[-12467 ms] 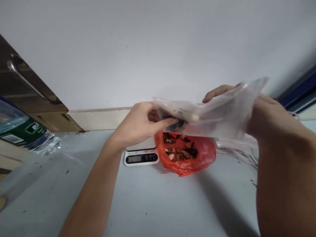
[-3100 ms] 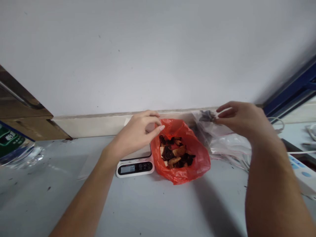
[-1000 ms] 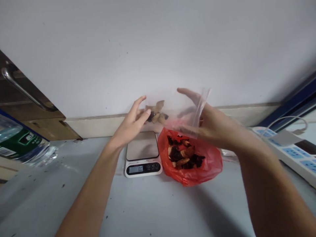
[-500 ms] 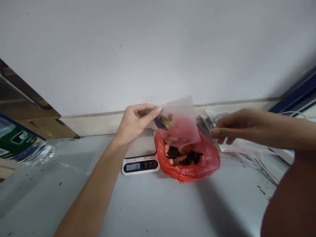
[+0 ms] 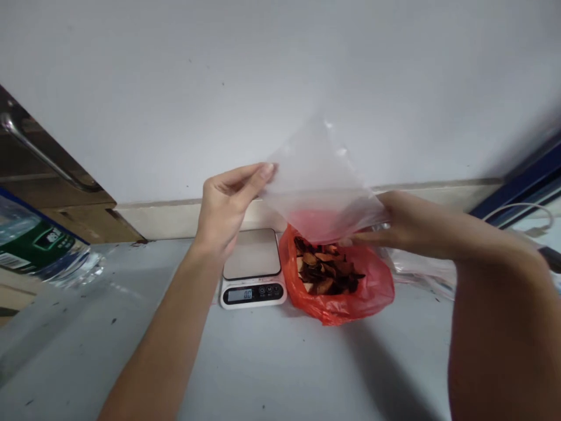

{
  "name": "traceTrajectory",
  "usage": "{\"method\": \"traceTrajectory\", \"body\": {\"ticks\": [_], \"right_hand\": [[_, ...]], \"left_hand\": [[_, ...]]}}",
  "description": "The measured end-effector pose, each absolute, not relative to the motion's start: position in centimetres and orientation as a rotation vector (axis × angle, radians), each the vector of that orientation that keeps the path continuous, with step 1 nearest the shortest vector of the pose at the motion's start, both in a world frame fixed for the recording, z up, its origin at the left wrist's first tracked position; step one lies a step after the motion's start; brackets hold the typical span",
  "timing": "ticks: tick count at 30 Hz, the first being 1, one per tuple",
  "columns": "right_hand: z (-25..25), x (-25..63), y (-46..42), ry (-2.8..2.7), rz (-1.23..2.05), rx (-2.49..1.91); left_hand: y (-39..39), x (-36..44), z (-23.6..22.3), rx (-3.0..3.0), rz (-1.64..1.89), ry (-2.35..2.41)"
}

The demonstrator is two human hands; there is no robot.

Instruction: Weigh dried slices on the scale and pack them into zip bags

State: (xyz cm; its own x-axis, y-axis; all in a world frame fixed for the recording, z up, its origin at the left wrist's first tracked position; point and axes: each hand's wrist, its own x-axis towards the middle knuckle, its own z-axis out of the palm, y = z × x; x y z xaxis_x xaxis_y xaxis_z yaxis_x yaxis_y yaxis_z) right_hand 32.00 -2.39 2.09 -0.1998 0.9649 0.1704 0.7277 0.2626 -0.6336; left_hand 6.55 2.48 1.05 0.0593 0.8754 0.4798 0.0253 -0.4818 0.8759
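Observation:
My left hand (image 5: 234, 202) pinches one corner of a translucent plastic bag (image 5: 318, 175) between thumb and fingers. At the bag's lower right edge, my right hand (image 5: 403, 225) is closed on it, fingers partly hidden behind the plastic. The bag is stretched out at a tilt above an open red plastic bag (image 5: 372, 286), and no pieces show through it. Brown dried slices (image 5: 326, 269) lie inside the red bag. Just left of that stands a white kitchen scale (image 5: 252, 257), its display reading 0.0, with a bare plate.
A large water bottle (image 5: 41, 242) with a green label lies tilted at the left, by a wooden cabinet (image 5: 83, 219) with a metal handle. Clear plastic packaging (image 5: 423, 263) and a white cable (image 5: 521, 206) are at the right. A pale wall (image 5: 175, 105) rises behind.
My right hand has moved onto the translucent bag, which is raised and spread wider. Dark pieces seen in it before no longer show. My left hand has shifted slightly up and left.

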Motion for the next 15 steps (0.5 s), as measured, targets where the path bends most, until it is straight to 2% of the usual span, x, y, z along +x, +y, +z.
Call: {"method": "traceTrajectory", "body": {"ticks": [3,5,10,15], "right_hand": [[2.5,30.1,-2.0,-1.926,0.753,-1.426],[2.5,28.5,-1.9,-1.793,0.71,-1.334],[1.5,22.6,-1.7,-1.723,0.508,-1.166],[-1.5,14.6,-1.6,-2.252,0.075,-1.0]], "left_hand": [[3.3,4.3,1.1,1.586,1.47,1.013],[3.8,2.2,1.2,1.623,1.409,1.139],[4.0,-4.3,1.7,1.621,1.149,1.515],[3.2,-10.2,0.7,1.461,0.814,1.766]]}}
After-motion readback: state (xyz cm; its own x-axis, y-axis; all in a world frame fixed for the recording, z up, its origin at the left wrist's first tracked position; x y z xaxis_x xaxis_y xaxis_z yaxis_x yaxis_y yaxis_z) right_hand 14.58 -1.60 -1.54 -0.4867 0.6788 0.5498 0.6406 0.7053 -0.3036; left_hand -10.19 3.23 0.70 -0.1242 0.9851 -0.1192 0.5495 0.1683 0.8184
